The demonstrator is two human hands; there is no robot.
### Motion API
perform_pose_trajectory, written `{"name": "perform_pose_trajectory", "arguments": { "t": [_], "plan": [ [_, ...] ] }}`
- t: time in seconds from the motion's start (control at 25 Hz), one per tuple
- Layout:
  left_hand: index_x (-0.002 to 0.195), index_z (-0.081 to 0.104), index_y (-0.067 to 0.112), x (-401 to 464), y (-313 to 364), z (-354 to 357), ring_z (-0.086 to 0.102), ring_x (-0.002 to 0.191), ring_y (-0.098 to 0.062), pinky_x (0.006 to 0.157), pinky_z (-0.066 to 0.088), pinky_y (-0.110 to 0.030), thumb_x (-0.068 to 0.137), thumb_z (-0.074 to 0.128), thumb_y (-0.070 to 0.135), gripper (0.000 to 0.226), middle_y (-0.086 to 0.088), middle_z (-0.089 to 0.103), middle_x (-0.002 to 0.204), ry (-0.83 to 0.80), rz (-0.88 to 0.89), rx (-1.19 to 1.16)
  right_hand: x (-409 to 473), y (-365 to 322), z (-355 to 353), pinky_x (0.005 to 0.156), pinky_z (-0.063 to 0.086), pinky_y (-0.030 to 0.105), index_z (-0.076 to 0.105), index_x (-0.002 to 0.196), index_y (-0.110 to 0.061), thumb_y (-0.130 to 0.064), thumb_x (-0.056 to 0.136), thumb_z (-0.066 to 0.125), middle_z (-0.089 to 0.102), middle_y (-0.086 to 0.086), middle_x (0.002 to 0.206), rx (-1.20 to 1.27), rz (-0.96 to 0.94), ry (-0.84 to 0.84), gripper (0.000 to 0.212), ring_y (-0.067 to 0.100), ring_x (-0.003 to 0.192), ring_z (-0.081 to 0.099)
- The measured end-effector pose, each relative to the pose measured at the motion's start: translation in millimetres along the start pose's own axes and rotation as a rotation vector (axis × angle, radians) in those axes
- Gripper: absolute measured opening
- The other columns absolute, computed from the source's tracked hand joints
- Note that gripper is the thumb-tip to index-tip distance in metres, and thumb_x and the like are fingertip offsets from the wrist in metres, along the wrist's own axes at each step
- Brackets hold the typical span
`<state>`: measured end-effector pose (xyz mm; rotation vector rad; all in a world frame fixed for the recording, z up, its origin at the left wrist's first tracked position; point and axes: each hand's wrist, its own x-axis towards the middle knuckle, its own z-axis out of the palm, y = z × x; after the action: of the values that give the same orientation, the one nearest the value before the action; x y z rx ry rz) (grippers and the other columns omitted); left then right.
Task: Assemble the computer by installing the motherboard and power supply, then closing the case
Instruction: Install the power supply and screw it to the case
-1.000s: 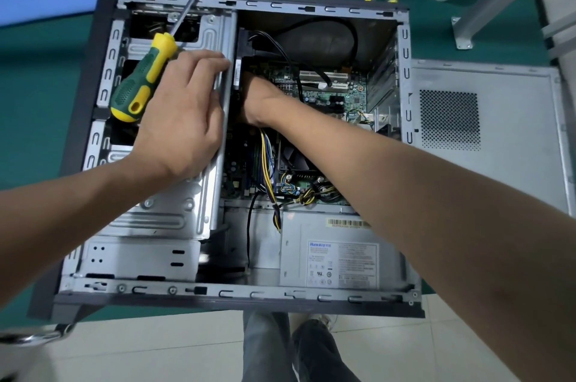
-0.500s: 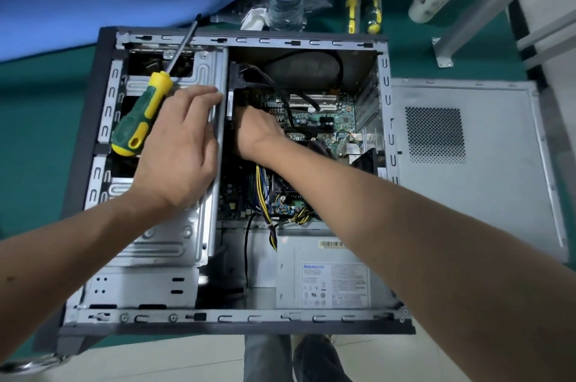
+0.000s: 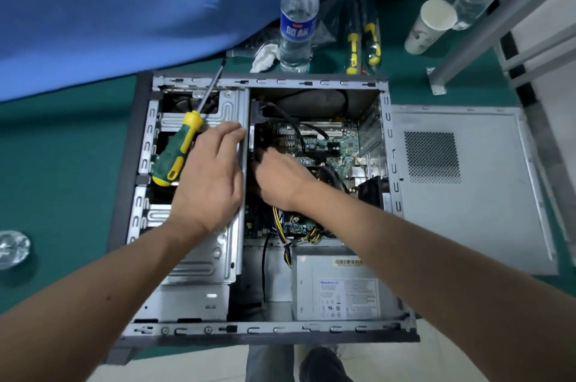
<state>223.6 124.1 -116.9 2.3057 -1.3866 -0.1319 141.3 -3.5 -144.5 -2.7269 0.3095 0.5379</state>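
Computer case [image 3: 143, 145] lies open on its side on the green table, with the motherboard [image 3: 336, 145] at the back of its main bay and the power supply [image 3: 339, 291] in the near corner. The left hand [image 3: 208, 182] rests palm down on the metal drive cage [image 3: 202, 260], fingers stretched toward its edge, thumb pinning a green and yellow screwdriver [image 3: 177, 151]. The right hand [image 3: 280, 179] reaches down over the motherboard, fingers curled out of sight, so its grip cannot be told.
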Motion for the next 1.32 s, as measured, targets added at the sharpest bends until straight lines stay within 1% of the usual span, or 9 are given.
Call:
{"name": "perform_pose_trajectory", "arguments": {
  "t": [0.28, 0.44, 0.56, 0.64, 0.84, 0.96, 1.04, 1.16, 1.32],
  "plan": [
    [0.139, 0.046, -0.001, -4.2, 7.7, -8.5, 0.042, 0.131, -0.029, 0.115, 0.033, -0.039, 0.098, 0.038, 0.014, 0.045, -0.016, 0.046, 0.142, -0.062, -0.015, -0.028, -89.0, 12.5, -19.6, 0.112, 0.037, 0.041, 0.031, 0.151, -0.017, -0.036, 0.104, 0.041, 0.035, 0.002, 0.153, 0.095, 0.09, 0.107, 0.052, 0.019, 0.141, 0.029],
    [0.13, 0.048, 0.038, -2.9, 25.2, -20.9, 0.043, 0.116, 0.008, 0.1, 0.035, -0.026, 0.102, 0.035, 0.05, 0.034, 0.037, 0.048, 0.116, -0.043, -0.156, -0.127, -128.7, 5.9, -27.6, 0.113, 0.037, 0.036, 0.034, 0.149, -0.022, -0.042, 0.101, 0.043, 0.042, -0.003, 0.147, 0.172, 0.245, 0.221, 0.052, 0.014, 0.137, 0.035],
    [0.137, 0.053, 0.019, -6.8, 11.4, -37.7, 0.045, 0.129, -0.017, 0.105, 0.039, -0.038, 0.097, 0.053, 0.024, 0.04, 0.005, 0.052, 0.138, 0.052, -0.119, -0.079, -146.7, -1.3, -28.0, 0.113, 0.037, 0.036, 0.033, 0.15, -0.024, -0.038, 0.102, 0.045, 0.041, -0.004, 0.147, 0.208, 0.32, 0.232, 0.051, 0.013, 0.137, 0.035],
    [0.143, 0.046, 0.013, -7.3, -4.3, -52.9, 0.044, 0.128, -0.03, 0.105, 0.04, -0.042, 0.096, 0.054, 0.01, 0.048, -0.014, 0.046, 0.144, 0.033, -0.265, -0.014, -157.6, -8.8, -30.1, 0.112, 0.039, 0.035, 0.032, 0.15, -0.027, -0.037, 0.102, 0.046, 0.04, -0.005, 0.147, 0.285, 0.373, 0.258, 0.051, 0.013, 0.135, 0.04],
    [0.138, 0.047, 0.008, -4.3, -8.0, -77.3, 0.058, 0.102, -0.034, 0.085, 0.05, -0.046, 0.094, 0.054, 0.006, 0.046, -0.016, 0.063, 0.117, -0.078, -0.35, 0.049, -185.6, -20.1, -40.1, 0.102, 0.046, 0.031, 0.035, 0.148, -0.029, -0.038, 0.101, 0.049, 0.048, -0.009, 0.138, 0.475, 0.426, 0.343, 0.05, 0.008, 0.117, 0.053],
    [0.142, 0.047, 0.01, -2.2, 16.5, -83.6, 0.061, 0.102, -0.03, 0.087, 0.051, -0.04, 0.093, 0.063, 0.013, 0.051, -0.011, 0.064, 0.122, 0.051, -0.487, -0.219, -200.6, -21.2, -44.7, 0.097, 0.05, 0.03, 0.041, 0.144, -0.03, -0.036, 0.1, 0.053, 0.053, -0.011, 0.127, 0.653, 0.454, 0.407, 0.046, 0.002, 0.105, 0.057],
    [0.137, 0.052, 0.008, 3.3, 51.2, -77.7, 0.063, 0.1, -0.027, 0.083, 0.054, -0.035, 0.093, 0.067, 0.012, 0.047, -0.01, 0.064, 0.12, -0.018, -0.638, -0.577, -202.9, -21.8, -51.0, 0.092, 0.053, 0.03, 0.046, 0.14, -0.029, -0.039, 0.098, 0.055, 0.056, -0.012, 0.117, 0.829, 0.46, 0.417, 0.044, 0.001, 0.099, 0.058],
    [0.103, 0.062, 0.003, 11.4, 111.9, -63.0, 0.067, 0.087, -0.03, 0.076, 0.06, -0.043, 0.091, 0.069, 0.007, 0.014, -0.016, 0.064, 0.096, -0.171, -0.763, -1.052, -197.6, -12.2, -69.7, 0.089, 0.052, 0.026, 0.046, 0.141, -0.029, -0.046, 0.095, 0.058, 0.057, -0.01, 0.116, 1.012, 0.407, 0.382, 0.051, 0.004, 0.1, 0.059],
    [0.093, 0.058, 0.004, 25.0, 166.9, -51.0, 0.06, 0.074, -0.026, 0.068, 0.055, -0.039, 0.093, 0.068, 0.022, 0.02, -0.016, 0.058, 0.087, -0.26, -0.749, -1.252, -190.1, 14.1, -90.4, 0.088, 0.051, 0.03, 0.041, 0.137, -0.038, -0.039, 0.093, 0.062, 0.06, -0.01, 0.12, 0.979, 0.313, 0.285, 0.049, 0.008, 0.101, 0.06]
  ]
}}
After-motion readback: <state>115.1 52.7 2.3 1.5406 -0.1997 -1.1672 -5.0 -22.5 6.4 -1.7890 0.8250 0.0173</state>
